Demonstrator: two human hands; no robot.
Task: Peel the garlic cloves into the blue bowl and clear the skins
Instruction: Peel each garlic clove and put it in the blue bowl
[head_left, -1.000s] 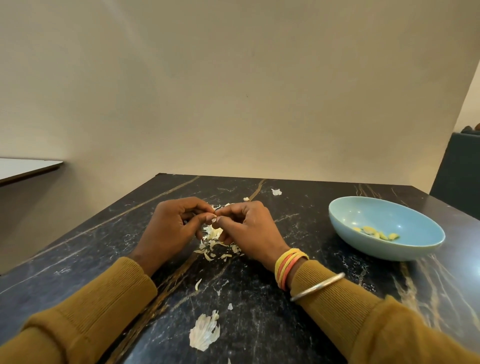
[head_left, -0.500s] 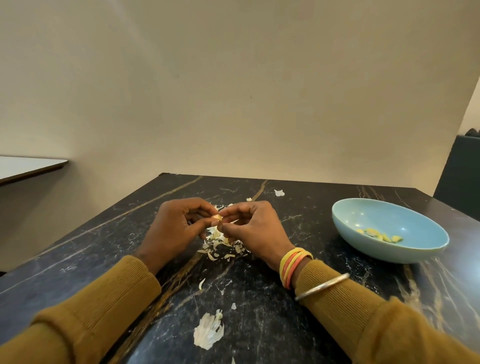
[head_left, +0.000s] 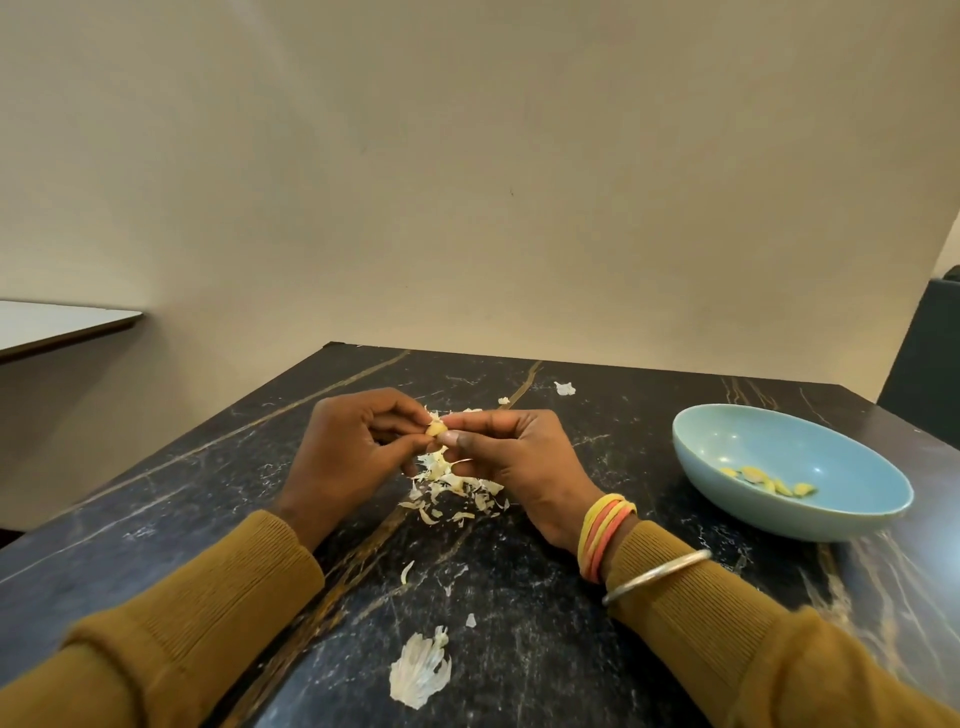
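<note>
dark marble table (head_left: 571, 613) against beige wall (head_left: 467, 182), skins (head_left: 447, 483) scattered, blue bowl (head_left: 789, 514).

Skins (head_left: 451, 483) on table (head_left: 597, 649) under hands; bowl (head_left: 789, 470) right; cloves (head_left: 769, 486) inside.

a plain, matt beige wall (head_left: 467, 182) fills the far side, lit softly and evenly. against it stands a black marble table top with gold and white veins (head_left: 197, 499), its near right part catching a pale sheen. at the far left juts a white slab with a dark edge (head_left: 57, 322). at the far right is a dark block of furniture (head_left: 924, 353), cut off by the frame.
</note>
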